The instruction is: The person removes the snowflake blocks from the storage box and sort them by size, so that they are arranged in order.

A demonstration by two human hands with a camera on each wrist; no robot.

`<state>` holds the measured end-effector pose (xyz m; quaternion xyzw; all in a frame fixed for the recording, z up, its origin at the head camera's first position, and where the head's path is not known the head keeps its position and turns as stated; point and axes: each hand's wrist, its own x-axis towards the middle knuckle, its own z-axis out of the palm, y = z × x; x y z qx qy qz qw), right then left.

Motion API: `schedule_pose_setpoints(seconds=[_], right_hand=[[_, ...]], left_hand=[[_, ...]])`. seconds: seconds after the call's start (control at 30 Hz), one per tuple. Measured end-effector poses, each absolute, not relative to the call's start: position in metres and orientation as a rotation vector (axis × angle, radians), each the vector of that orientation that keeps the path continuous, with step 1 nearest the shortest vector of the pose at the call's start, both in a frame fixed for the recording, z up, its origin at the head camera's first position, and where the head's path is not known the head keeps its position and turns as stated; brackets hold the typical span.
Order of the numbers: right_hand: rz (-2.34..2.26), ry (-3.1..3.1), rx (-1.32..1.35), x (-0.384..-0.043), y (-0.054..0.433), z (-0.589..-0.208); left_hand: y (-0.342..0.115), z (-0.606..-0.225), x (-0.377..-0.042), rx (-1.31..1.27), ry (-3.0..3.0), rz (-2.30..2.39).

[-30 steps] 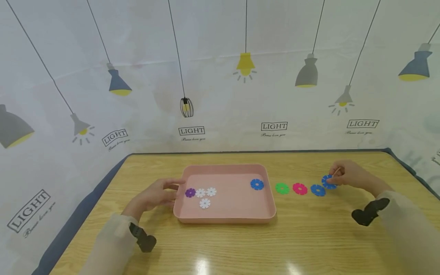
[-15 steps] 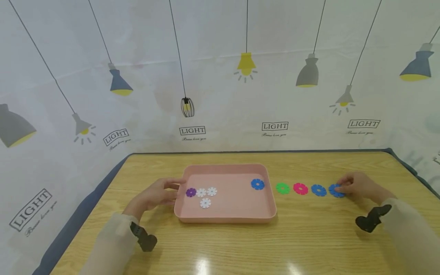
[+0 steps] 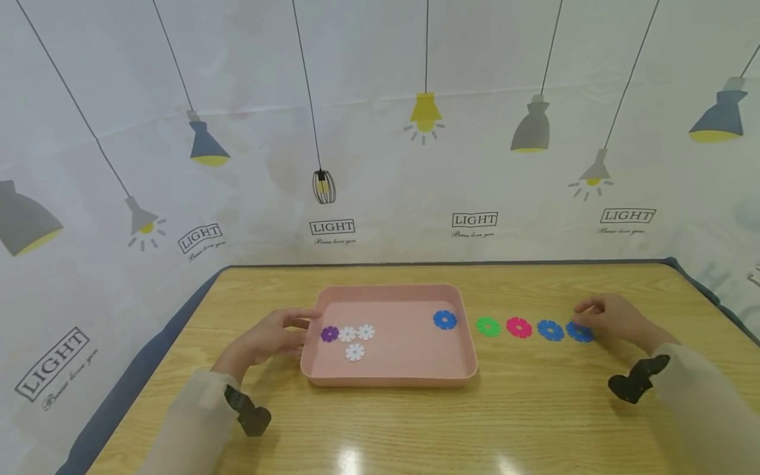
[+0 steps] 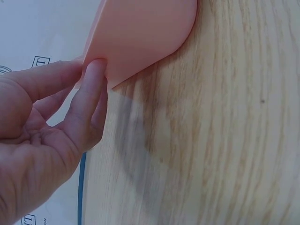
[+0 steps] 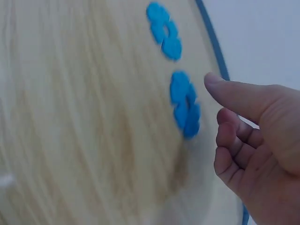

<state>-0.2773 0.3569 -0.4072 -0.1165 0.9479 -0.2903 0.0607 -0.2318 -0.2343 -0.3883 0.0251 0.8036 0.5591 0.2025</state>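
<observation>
The left hand (image 3: 267, 340) is pinching the left wall of the pink tray (image 3: 410, 346); the right hand (image 3: 619, 321) is hovering relaxed, holding nothing, near the rightmost blue notched disc (image 3: 578, 332) lying on the desk (image 3: 427, 422)

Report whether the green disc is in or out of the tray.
Out: the green disc lies on the table, beside the pink tray.

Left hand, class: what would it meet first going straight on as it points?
The left hand would first meet the left side of the pink tray, which its fingertips appear to touch.
</observation>
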Motion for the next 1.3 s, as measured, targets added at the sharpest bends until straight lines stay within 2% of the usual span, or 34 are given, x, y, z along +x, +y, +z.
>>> schedule_pose_setpoints(seconds=[0.27,0.7,0.9,1.3], right_hand=[[-1.054,2.660,-0.573,-0.288,0.297,-0.377],[-0.962,2.497,-0.905,-0.299,0.165,-0.354],[-0.850,2.480,-0.979,-0.310,0.142,-0.356],[-0.501,2.468,-0.961,-0.322,0.124,-0.359]], left_hand=[[-0.236,-0.387,-0.230,0.099,2.207,1.581],[-0.235,-0.388,-0.230,0.084,2.222,1.580],[-0.235,-0.388,-0.231,0.095,2.231,1.576],[-0.235,-0.389,-0.232,0.088,2.243,1.571]])
